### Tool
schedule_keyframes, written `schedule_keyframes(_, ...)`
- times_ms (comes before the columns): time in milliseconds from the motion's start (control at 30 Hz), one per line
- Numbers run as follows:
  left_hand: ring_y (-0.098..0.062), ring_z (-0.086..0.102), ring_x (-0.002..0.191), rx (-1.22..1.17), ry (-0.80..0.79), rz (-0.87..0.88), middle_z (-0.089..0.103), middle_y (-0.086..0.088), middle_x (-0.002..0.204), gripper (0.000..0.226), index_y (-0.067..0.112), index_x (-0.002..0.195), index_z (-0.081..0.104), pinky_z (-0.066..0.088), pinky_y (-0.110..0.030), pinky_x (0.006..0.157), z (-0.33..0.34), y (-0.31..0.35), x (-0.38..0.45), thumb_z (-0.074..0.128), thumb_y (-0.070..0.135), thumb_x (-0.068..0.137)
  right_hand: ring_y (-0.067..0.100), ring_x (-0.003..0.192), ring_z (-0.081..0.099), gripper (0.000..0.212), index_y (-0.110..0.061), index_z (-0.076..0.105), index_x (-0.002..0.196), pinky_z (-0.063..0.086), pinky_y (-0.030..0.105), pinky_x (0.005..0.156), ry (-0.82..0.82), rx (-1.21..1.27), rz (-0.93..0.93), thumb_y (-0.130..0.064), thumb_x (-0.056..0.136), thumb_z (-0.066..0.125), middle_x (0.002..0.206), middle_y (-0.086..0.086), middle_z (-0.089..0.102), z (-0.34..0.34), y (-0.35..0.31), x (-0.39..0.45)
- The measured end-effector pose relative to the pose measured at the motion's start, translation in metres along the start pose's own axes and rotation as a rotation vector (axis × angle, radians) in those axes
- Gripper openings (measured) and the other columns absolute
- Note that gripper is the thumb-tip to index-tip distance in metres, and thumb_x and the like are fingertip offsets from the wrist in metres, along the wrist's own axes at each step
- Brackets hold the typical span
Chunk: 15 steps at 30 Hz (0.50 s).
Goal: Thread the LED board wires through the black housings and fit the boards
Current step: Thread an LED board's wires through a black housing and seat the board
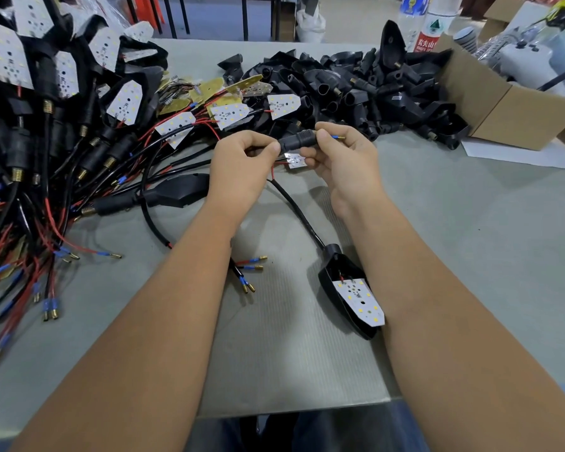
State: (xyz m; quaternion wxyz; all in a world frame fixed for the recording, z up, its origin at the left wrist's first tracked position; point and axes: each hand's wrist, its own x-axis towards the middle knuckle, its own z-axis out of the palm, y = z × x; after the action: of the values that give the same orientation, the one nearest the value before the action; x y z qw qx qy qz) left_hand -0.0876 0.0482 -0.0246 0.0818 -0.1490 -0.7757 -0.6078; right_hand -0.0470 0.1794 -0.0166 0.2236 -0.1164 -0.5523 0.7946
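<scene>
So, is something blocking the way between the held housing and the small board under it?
Nothing visible does. Both hands, left and right, grip the housing; the board sits just below it, partly hidden by the right fingers. A blue wire tip pokes out by the right thumb.

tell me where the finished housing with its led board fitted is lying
In the head view, the finished housing lies on the table, right of centre, against the right forearm.

grey table (470, 239), housing pile (356, 89), wired boards (62, 125), cardboard box (503, 106)

Wired assemblies (46, 132) left, housings (356, 86) behind (box (503, 109) right).
</scene>
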Motion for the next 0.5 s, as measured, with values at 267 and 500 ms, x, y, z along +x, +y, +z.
schedule_keyframes(267, -0.011, 0.055, 0.065, -0.127, 0.041, -0.153, 0.064, 0.003, 0.074, 0.01, 0.023, 0.082, 0.063, 0.047, -0.028, 0.06, -0.0016, -0.0039, 0.0065, 0.057, 0.017, 0.089, 0.012, 0.062, 0.066, 0.01, -0.009, 0.062, 0.093, 0.053, 0.024, 0.065, 0.057, 0.105, 0.052, -0.002, 0.096, 0.055, 0.076, 0.003, 0.067, -0.0027, -0.0018, 0.0024)
schedule_keyframes(500, 0.002, 0.061, 0.065, -0.056, 0.004, -0.035, 0.068, 0.012, 0.071, 0.019, 0.03, 0.077, 0.069, 0.048, -0.015, 0.065, 0.0017, -0.0012, 0.0011, 0.065, 0.016, 0.09, 0.015, 0.07, 0.062, 0.022, -0.008, 0.056, 0.107, 0.054, 0.026, 0.074, -0.084, 0.047, 0.008, 0.006, 0.09, 0.061, 0.08, 0.004, 0.064, 0.0008, 0.0003, -0.002)
